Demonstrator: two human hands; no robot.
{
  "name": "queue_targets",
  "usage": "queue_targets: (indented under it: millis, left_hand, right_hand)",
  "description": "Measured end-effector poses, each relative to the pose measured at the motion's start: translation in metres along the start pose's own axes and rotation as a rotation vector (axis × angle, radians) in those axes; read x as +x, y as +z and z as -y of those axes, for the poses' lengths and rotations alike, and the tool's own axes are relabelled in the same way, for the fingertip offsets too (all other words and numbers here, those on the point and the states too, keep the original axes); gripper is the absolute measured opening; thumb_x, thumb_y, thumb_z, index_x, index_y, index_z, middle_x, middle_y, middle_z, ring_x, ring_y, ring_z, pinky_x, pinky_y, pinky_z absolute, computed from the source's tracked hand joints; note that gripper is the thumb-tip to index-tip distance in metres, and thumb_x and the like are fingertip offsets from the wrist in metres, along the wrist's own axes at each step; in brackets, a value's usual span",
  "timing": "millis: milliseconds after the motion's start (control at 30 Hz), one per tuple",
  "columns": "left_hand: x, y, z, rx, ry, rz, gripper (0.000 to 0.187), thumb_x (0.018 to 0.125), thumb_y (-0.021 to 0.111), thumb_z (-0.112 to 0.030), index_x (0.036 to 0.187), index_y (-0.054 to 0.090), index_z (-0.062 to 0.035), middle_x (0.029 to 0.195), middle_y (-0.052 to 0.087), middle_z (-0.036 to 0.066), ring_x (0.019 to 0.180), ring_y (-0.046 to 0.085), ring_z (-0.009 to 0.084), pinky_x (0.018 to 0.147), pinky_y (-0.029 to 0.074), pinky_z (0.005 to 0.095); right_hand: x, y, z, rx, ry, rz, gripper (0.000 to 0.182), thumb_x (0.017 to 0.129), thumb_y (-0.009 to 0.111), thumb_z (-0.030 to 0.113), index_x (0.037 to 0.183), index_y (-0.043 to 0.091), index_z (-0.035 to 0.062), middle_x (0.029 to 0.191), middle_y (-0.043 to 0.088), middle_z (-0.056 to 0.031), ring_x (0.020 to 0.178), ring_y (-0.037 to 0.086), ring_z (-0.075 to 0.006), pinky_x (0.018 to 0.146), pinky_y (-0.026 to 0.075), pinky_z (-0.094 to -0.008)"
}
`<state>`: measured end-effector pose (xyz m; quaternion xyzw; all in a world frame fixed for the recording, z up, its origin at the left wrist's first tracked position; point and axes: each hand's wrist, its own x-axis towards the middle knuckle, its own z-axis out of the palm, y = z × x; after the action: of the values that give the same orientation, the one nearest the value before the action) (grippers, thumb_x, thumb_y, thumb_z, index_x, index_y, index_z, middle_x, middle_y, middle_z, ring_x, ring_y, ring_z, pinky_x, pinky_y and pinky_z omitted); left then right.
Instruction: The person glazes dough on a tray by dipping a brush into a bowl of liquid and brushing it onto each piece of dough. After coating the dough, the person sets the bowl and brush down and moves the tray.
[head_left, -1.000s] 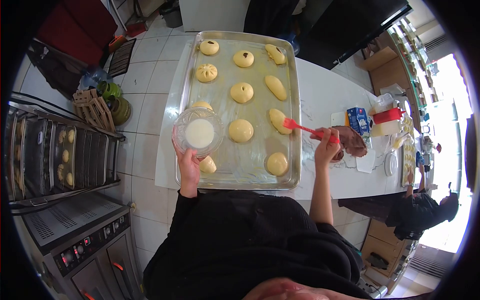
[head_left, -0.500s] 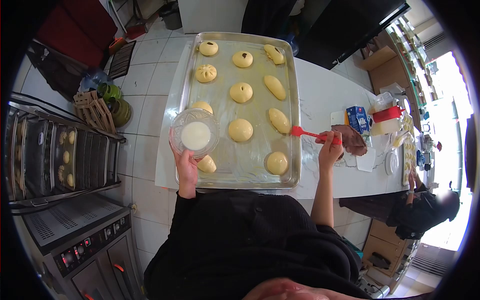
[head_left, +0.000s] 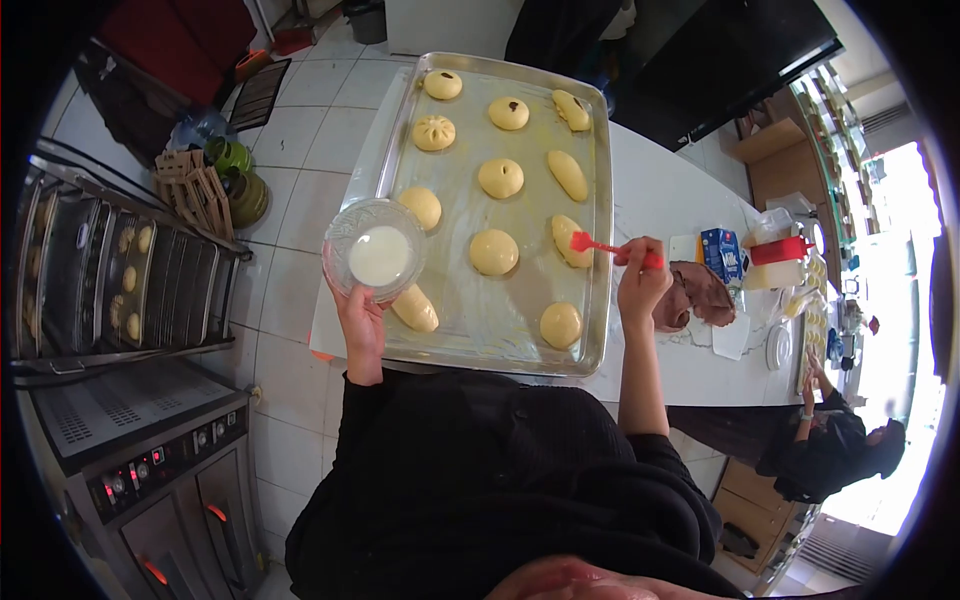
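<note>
Head view — your left hand (head_left: 361, 320) is gripping a bowl (head_left: 344, 232), right hand (head_left: 643, 288) a brush (head_left: 601, 246); buns (head_left: 494, 252) are glistening — remaining coating unclear.

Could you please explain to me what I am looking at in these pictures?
There is no machine at work here: the hands are a person's own, seen by a camera worn on the head, looking forward and down. A large metal tray lies on a pale counter, bearing round and oval dough pieces. The left hand holds a clear bowl of white liquid. The right hand holds a red brush, its head at an oval piece. A milk carton stands beyond, and another person is at the right.
</note>
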<state>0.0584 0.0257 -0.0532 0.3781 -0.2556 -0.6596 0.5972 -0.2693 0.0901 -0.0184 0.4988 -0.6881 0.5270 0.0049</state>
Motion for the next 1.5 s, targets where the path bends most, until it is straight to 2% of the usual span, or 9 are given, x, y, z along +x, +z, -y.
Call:
queue_targets:
  millis: [200,333,533,633,767,967,1067,1267,1500]
  left_hand:
    - [0.001,-0.027,-0.008,-0.007,0.051,-0.073,0.076,0.068,0.039,-0.002,0.136,0.011,-0.0217,0.129,0.03,0.009,0.109,0.046,0.0232,0.073,0.053,0.0369]
    - [0.001,-0.037,-0.012,-0.027,0.076,-0.097,0.076,0.068,0.04,-0.002,0.136,0.011,-0.0209,0.129,0.031,0.01,0.109,0.047,0.0228,0.072,0.053,0.0362]
    - [0.003,-0.033,-0.021,0.01,0.063,-0.073,0.076,0.068,0.04,-0.003,0.136,0.01,-0.0205,0.129,0.03,0.01,0.11,0.046,0.0231,0.074,0.053,0.037]
    - [0.005,-0.031,-0.024,0.008,0.049,-0.042,0.076,0.068,0.039,-0.003,0.136,0.01,-0.0204,0.129,0.03,0.01,0.111,0.045,0.0235,0.074,0.053,0.0371]
    - [0.01,-0.036,-0.017,0.036,0.039,0.036,0.076,0.069,0.037,-0.001,0.137,0.008,-0.0202,0.13,0.032,0.013,0.112,0.046,0.0285,0.079,0.051,0.0445]
    - [0.011,-0.03,-0.008,-0.006,-0.041,0.166,0.077,0.067,0.036,0.001,0.136,0.008,-0.0188,0.131,0.027,0.011,0.117,0.038,0.0258,0.081,0.05,0.0415]
    - [0.009,-0.032,-0.011,-0.015,-0.118,0.192,0.078,0.067,0.036,0.001,0.137,0.008,-0.0182,0.131,0.026,0.012,0.118,0.037,0.0259,0.081,0.05,0.0415]
    - [0.015,-0.04,-0.018,0.05,-0.15,0.213,0.077,0.067,0.034,0.001,0.137,0.007,-0.0174,0.131,0.027,0.012,0.117,0.039,0.0269,0.082,0.049,0.0433]
    - [0.031,-0.055,-0.027,0.029,-0.218,0.238,0.079,0.066,0.035,0.002,0.137,0.008,-0.0185,0.133,0.025,0.009,0.12,0.034,0.025,0.082,0.049,0.0412]
  right_hand:
    - [0.017,0.032,-0.025,0.253,0.2,-0.079,0.026,0.091,0.043,0.02,0.077,0.048,-0.0013,0.059,0.056,-0.0058,0.05,0.058,-0.0116,0.048,0.046,-0.023]
    - [0.025,0.035,-0.031,0.287,0.205,-0.19,0.029,0.091,0.042,0.021,0.078,0.048,-0.0037,0.061,0.055,-0.0078,0.049,0.058,-0.0132,0.047,0.048,-0.0237]
    - [0.034,0.039,-0.032,0.234,0.245,-0.172,0.029,0.091,0.042,0.022,0.079,0.047,-0.0039,0.063,0.054,-0.0084,0.05,0.058,-0.0147,0.047,0.05,-0.0247]
    - [0.038,0.041,-0.013,0.367,0.208,-0.212,0.029,0.092,0.04,0.023,0.08,0.046,-0.003,0.065,0.054,-0.0091,0.051,0.058,-0.0159,0.048,0.05,-0.0253]
    - [0.027,0.053,0.055,0.651,0.283,-0.092,0.027,0.093,0.037,0.023,0.081,0.042,-0.0004,0.07,0.054,-0.0099,0.052,0.057,-0.0172,0.051,0.051,-0.0262]
    - [-0.03,0.114,0.123,0.909,0.426,0.28,0.026,0.092,0.038,0.024,0.084,0.042,-0.0003,0.073,0.054,-0.0116,0.055,0.058,-0.0183,0.051,0.052,-0.0286]
    - [-0.052,0.133,0.125,0.975,0.449,0.315,0.027,0.093,0.038,0.024,0.084,0.042,-0.0009,0.073,0.054,-0.0114,0.056,0.059,-0.0179,0.052,0.052,-0.0282]
    - [-0.059,0.133,0.126,0.776,0.218,0.27,0.027,0.094,0.034,0.024,0.085,0.041,-0.0008,0.075,0.054,-0.0112,0.058,0.06,-0.0185,0.055,0.053,-0.0287]
    - [-0.056,0.15,0.136,0.795,0.336,0.289,0.026,0.093,0.037,0.022,0.083,0.042,-0.0016,0.073,0.054,-0.0104,0.058,0.059,-0.0163,0.055,0.052,-0.027]
